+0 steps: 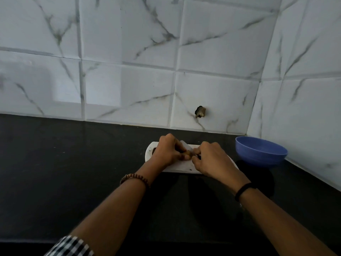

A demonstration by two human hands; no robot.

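A white cutting board (pixel 181 166) lies on the black counter near the back wall. My left hand (pixel 168 150) curls its fingers round a small brownish piece of food (pixel 188 154) over the board. My right hand (pixel 210 157) meets it from the right with curled fingers on something small and dark at the same spot; what it holds is mostly hidden. A pale thin edge, perhaps a blade, shows just behind the two hands.
A blue bowl (pixel 261 151) stands on the counter right of the board, close to the corner of the tiled walls. A hole in the wall tile (pixel 200 111) sits behind the board. The black counter (pixel 64 172) stretches to the left and front.
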